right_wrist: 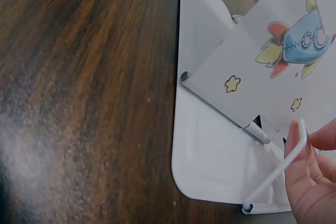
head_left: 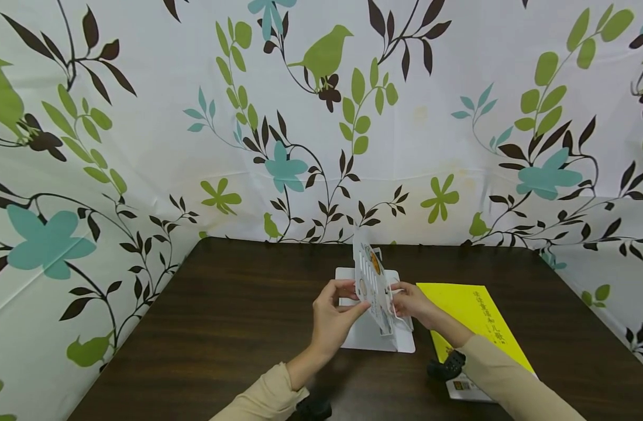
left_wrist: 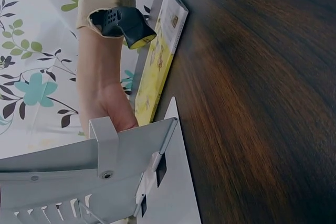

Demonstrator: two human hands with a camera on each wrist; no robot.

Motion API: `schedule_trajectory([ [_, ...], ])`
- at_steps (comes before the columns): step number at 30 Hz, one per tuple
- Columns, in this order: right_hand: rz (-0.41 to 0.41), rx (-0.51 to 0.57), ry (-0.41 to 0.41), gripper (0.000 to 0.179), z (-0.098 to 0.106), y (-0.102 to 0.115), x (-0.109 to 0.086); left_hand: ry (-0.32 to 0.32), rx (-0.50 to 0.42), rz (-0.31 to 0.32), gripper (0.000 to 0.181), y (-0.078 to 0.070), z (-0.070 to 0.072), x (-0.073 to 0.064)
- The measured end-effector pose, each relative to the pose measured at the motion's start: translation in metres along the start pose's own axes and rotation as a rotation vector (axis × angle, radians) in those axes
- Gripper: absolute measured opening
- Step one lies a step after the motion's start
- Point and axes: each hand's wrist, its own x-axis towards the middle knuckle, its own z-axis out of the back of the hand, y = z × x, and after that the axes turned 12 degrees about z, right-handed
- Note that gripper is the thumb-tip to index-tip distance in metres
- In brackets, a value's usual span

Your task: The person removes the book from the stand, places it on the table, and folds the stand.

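A white metal book stand stands on the table, its printed panel point(head_left: 372, 286) raised steeply from a flat base point(head_left: 371, 342). A blue rocket point(right_wrist: 304, 43) and yellow stars decorate one face of the panel. My left hand point(head_left: 333, 318) grips the panel from the left, thumb on the near side. On the other side, my right hand point(head_left: 412, 303) pinches a bent white wire support point(right_wrist: 278, 169) between thumb and fingers. Seen from the left wrist, the panel's other face has slots and a small clip point(left_wrist: 105, 148), and it hides part of the right hand.
Right of the stand lies a yellow book point(head_left: 474, 313), partly under the right forearm. The dark wooden table point(head_left: 237, 316) extends to the left. A patterned cloth point(head_left: 321, 146) hangs behind the table. Each wrist wears a black strap device point(head_left: 447, 365).
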Motion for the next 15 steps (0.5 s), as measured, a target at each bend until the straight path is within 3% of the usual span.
schedule_trajectory([
  [9,-0.02,-0.017,-0.013,0.043,-0.002,0.0,0.001,0.041,0.024,0.03,0.037,-0.003,0.004,0.001],
  [12,0.009,-0.093,-0.038,0.044,-0.002,0.003,-0.004,0.091,0.047,0.047,0.039,-0.002,0.01,0.003],
  [15,0.088,-0.203,-0.08,0.043,-0.002,0.012,-0.011,0.128,0.084,0.063,0.04,0.001,0.02,0.007],
])
